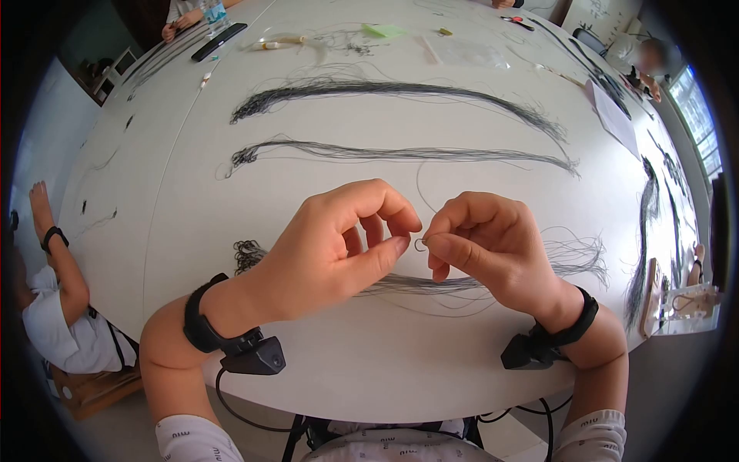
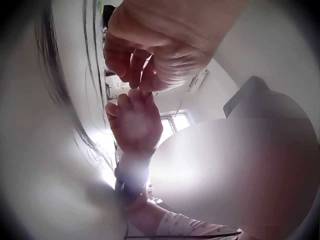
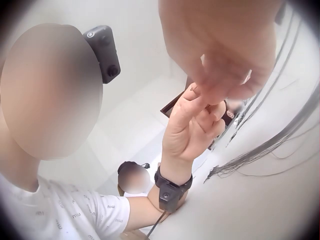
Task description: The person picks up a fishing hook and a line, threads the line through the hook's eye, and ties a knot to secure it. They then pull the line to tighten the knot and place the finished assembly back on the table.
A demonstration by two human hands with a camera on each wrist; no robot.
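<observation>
My right hand (image 1: pixel 493 250) pinches a small, thin dark loop (image 1: pixel 420 244) between thumb and forefinger in the head view. A fine strand (image 1: pixel 419 185) arcs above that hand. Just left of the loop is my left hand (image 1: pixel 339 246), its fingers bent and its thumb and forefinger tips slightly apart, with nothing visible between them. Below both hands a bundle of dark strands (image 1: pixel 431 286) lies across the table, partly covered by them. The fingertips of my left hand (image 2: pixel 165 50) and right hand (image 2: pixel 135 125) nearly meet in the left wrist view; contact cannot be told.
Two more dark bundles (image 1: pixel 400 90) (image 1: pixel 385 152) lie farther up the white table (image 1: pixel 339 385). Beyond them are a plastic bag (image 1: pixel 469 54), a green piece (image 1: pixel 383 31) and a black case (image 1: pixel 219 42). Paper (image 1: pixel 612 115) and a clear stand (image 1: pixel 685 304) are at the right. Other people sit around.
</observation>
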